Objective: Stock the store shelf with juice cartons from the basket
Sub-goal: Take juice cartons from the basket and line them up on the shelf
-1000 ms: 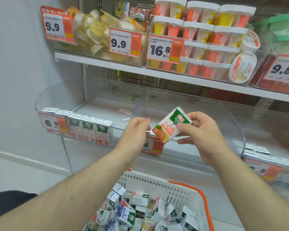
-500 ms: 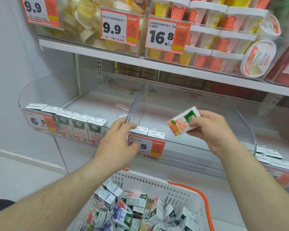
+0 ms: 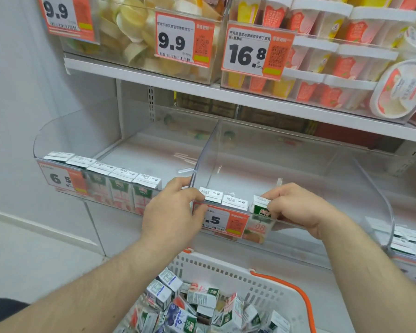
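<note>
Right hand (image 3: 296,207) curled around a small juice carton (image 3: 261,207), fingertips pinching its top, setting it upright behind the clear front lip of the middle shelf bin (image 3: 322,169). Carton white on top with small grey print, green band below bearing a red logo and "100%", then a pale lower panel with orange "08" and fruit artwork seen through the plastic. Just left of it, touching in a row, two matching cartons (image 3: 222,199) already standing, only their white tops showing above an orange price tag (image 3: 222,221) reading ".5". Left hand (image 3: 175,210) gripping the front corner of that bin where the clear divider (image 3: 203,159) meets the lip, thumb over the tag's left edge, fingers wrapped behind the rim. Further left, in the neighbouring bin, five more cartons (image 3: 120,186) lined up behind another tag marked "6.5", green-and-pink faces visible through the plastic. Below, between the forearms, a white basket (image 3: 238,270) with an orange handle (image 3: 296,292), heaped with loose cartons (image 3: 195,306) lying at all angles, some green, some blue-purple. Above, an upper shelf (image 3: 250,97) with tubs and tags reading 9.9 and 16.8.
</note>
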Demonstrator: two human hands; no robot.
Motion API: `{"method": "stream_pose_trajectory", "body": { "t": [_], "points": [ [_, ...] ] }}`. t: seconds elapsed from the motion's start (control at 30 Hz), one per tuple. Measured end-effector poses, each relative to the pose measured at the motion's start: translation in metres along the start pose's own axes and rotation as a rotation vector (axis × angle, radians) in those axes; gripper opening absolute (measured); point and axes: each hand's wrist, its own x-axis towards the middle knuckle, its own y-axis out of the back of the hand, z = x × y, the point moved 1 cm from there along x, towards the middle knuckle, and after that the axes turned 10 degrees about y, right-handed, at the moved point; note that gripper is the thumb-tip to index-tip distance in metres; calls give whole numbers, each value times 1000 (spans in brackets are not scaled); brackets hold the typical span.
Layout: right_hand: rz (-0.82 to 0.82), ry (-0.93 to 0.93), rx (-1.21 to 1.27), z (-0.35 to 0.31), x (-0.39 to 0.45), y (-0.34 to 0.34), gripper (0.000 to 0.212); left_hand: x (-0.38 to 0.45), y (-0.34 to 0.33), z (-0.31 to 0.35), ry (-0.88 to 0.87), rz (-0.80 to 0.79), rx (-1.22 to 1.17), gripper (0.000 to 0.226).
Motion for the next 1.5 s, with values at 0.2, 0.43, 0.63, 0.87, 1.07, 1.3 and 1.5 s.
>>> {"method": "stream_pose_trajectory", "body": {
  "t": [0.2,0.43,0.63,0.87,1.07,1.3,1.5],
  "points": [
    [-106,1,-49,-2,3,-1,22,-1,0,1,15,4,3,23],
    [-6,47,-456,-10,7,-15,28,-4,-2,2,11,1,-2,23],
    [553,256,-713,-3,-9,-31,31,-14,4,-4,-100,-44,17,39],
    [610,925,-446,19,-49,-114,19,-46,-18,-31,-567,-219,147,42],
    [170,533,-529,89,-46,-162,12,-63,-59,-82,-300,-733,375,34],
    [257,-105,-167,172,-29,-174,28,-92,-119,-144,254,-844,311,18],
    [3,-350,-357,226,-16,-197,24,-115,-146,-170,471,-1056,505,44]
  ]
}}
